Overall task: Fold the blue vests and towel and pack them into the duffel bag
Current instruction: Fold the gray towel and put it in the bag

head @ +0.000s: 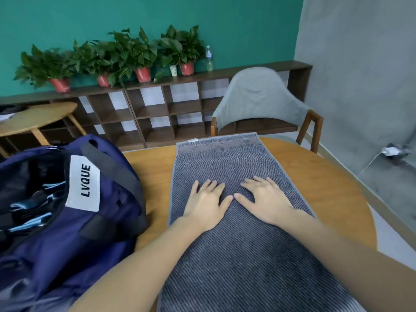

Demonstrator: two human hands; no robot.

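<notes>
At the left, the navy duffel bag (74, 221) sits open on the tabletop (333, 190), with folded blue vests (33, 210) inside it. Just right of the bag, the grey striped towel (236, 244) lies flat and lengthwise on the tabletop. The left hand (208, 202) and right hand (266, 202) press flat on the towel side by side, fingers (258, 181) straight and spread, holding nothing.

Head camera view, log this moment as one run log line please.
left hand: flat on towel | right hand: flat on towel | duffel bag: open, left of towel
</notes>
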